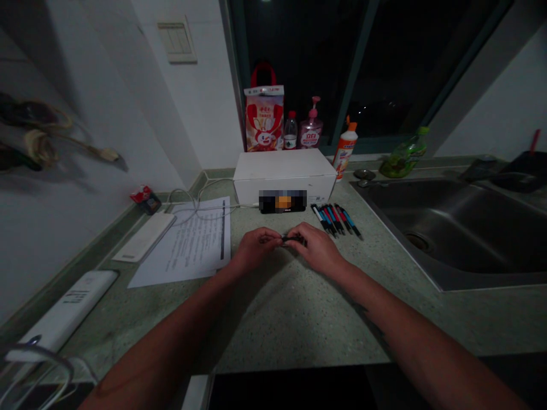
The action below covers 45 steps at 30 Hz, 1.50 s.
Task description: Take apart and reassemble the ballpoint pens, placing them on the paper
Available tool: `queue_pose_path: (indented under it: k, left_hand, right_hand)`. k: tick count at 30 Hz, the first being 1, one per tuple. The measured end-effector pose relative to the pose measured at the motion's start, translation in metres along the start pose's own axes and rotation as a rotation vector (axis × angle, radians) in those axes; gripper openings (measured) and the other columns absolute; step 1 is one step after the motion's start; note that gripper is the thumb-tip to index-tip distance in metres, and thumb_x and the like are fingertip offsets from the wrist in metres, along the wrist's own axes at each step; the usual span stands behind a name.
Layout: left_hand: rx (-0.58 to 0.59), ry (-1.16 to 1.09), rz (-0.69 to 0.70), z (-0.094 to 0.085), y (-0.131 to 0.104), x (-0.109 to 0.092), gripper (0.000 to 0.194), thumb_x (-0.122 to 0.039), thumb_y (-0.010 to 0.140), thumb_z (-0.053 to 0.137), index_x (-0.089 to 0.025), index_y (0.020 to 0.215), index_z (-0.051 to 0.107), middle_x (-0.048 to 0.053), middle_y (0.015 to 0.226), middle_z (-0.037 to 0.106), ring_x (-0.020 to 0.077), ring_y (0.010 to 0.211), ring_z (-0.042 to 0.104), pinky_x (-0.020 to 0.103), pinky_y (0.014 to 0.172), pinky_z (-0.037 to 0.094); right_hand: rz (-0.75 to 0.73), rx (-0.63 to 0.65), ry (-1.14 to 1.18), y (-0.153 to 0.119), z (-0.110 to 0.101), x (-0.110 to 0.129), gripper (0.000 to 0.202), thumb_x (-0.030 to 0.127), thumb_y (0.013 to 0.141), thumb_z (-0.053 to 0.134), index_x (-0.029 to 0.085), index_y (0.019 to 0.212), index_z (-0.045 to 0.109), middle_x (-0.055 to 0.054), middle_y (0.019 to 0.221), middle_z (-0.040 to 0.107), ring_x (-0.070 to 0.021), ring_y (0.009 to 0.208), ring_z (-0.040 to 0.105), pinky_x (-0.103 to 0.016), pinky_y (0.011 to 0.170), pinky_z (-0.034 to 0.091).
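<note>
My left hand [258, 246] and my right hand [314, 244] meet above the green speckled counter [294, 319]. Both are closed in a pinch on a slim dark pen [285, 238], which lies sideways between them. Fingers cover most of its length, so its ends are hidden. Several click pens [335, 220] in black, blue, red and white lie side by side just beyond my right hand. Behind my hands a phone [282, 202] with a lit screen leans against a white box [284, 176].
Printed paper [192, 242] and a white flat case [145, 237] lie on the left, near a power strip [70, 316] and cables. A steel sink [465, 228] fills the right. Bottles and a red bag [265, 122] stand at the window behind the box.
</note>
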State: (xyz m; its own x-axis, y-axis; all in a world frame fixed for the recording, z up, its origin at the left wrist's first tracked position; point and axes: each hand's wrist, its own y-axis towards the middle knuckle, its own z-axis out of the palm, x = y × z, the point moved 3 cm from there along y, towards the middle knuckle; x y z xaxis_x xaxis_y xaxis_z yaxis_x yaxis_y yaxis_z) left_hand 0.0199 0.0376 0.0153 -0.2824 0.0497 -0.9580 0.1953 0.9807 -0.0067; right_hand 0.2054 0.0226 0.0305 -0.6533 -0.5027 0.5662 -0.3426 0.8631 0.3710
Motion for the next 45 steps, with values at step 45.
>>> queue_pose_path:
  k: [45]
  left_hand:
    - [-0.072,0.004,0.027,-0.0015,0.0001,-0.0003,0.011,-0.027,0.078,0.072,-0.018,0.085,0.072,0.004,0.082,0.077,0.0177,0.079,0.071,0.030,0.074,0.055]
  right_hand:
    - [0.068,0.042,0.102,0.0018,0.0012,-0.0046,0.020,0.033,0.100,0.056,0.020,0.095,0.070,-0.004,0.088,0.073,-0.0182,0.080,0.065,-0.030,0.072,0.044]
